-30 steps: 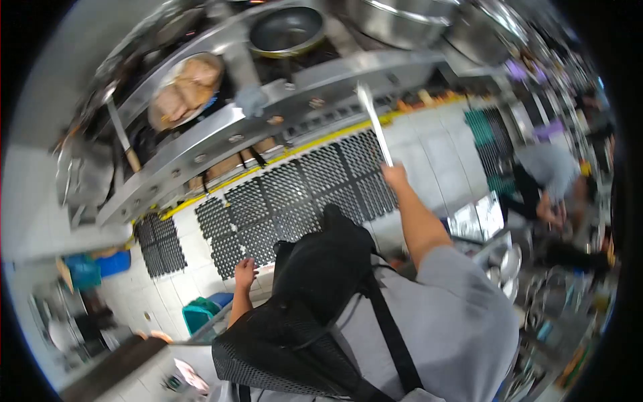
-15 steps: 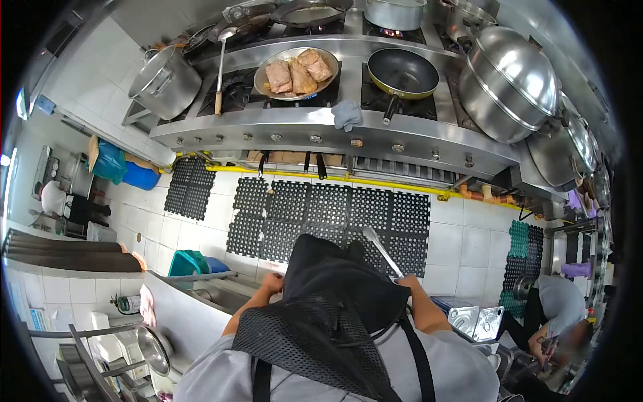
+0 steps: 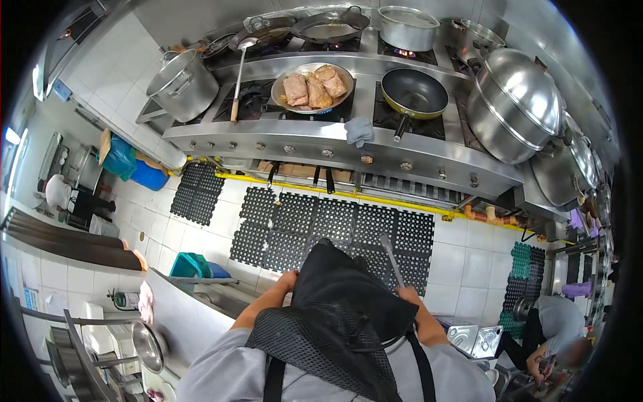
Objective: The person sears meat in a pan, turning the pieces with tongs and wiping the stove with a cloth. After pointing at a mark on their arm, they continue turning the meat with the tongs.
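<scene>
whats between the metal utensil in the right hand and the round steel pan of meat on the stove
Head view: black perforated floor mats, a yellow pipe, then the steel stove front with knobs. The right hand grips the metal utensil.

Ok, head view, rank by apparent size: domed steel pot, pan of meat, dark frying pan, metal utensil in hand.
1. domed steel pot
2. pan of meat and dark frying pan: about alike, not ranked
3. metal utensil, smallest-looking even though it is nearest the camera

A long flat metal utensil (image 3: 391, 258) is gripped upright in the right hand (image 3: 408, 295) above black perforated rubber floor mats (image 3: 335, 218). The left hand (image 3: 287, 281) is held beside a black mesh cap (image 3: 335, 321).
</scene>
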`<state>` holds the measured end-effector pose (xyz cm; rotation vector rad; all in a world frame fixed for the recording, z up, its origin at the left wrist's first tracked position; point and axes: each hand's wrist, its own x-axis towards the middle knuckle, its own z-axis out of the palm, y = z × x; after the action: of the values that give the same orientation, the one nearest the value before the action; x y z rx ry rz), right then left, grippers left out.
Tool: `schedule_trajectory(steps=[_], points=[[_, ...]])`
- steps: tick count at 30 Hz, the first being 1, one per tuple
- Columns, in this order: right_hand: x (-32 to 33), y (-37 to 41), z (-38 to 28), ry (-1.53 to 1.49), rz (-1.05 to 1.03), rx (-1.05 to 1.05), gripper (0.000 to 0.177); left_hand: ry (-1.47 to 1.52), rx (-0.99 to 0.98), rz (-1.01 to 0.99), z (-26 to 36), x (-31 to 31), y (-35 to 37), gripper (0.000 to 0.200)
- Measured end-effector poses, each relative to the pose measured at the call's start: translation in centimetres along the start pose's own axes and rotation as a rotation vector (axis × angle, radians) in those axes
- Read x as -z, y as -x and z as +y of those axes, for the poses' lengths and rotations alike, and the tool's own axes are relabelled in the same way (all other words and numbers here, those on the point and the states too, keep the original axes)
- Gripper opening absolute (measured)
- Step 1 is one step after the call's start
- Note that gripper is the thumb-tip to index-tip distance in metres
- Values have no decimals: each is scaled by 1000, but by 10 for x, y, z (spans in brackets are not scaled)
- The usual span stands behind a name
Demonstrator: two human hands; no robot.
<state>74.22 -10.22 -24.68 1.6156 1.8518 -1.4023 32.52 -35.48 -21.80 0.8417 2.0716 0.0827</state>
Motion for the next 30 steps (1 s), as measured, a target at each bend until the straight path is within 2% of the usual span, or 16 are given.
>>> schedule_trajectory(steps=[1,3,5,8,10,12,13,15,18,21,22,24,25,27,28,30], points=[[-20,-15,42,290,96,588,44,7,24,-60,3,2,2,59],[-26,-3,51,117,25,227,44,4,49,-52,-3,-5,0,60],[-30,9,59,14,-3,1,44,3,71,-45,-7,-10,-2,61],[-31,25,64,-60,-36,-184,44,31,62,-73,-10,-4,-5,63],[-29,33,65,-99,-49,-274,43,18,25,41,-9,9,4,57],[-24,39,59,-132,-71,-339,43,495,92,88,-60,9,-21,49],[-20,38,54,-136,-79,-360,43,455,141,215,-79,20,-18,45],[-10,41,40,-133,-81,-371,43,254,195,483,-114,47,1,38],[5,36,17,-81,38,-301,47,54,562,519,-125,102,67,42],[-20,-51,85,60,-113,284,59,-143,911,655,-117,135,129,48],[-15,-41,64,62,-117,283,59,-174,932,737,-137,131,139,50],[1,-13,-3,-30,-115,-304,49,-202,958,821,-154,125,155,53],[-3,-13,-12,-26,-117,-302,49,-206,983,877,-151,128,166,53],[-20,-29,-20,325,-34,-8,57,-219,1007,984,-159,126,172,55],[-31,-45,-11,330,-35,-12,57,-216,1009,977,-165,126,175,55],[-30,-48,-14,431,-148,169,77,-261,1011,1096,-174,122,180,60]])
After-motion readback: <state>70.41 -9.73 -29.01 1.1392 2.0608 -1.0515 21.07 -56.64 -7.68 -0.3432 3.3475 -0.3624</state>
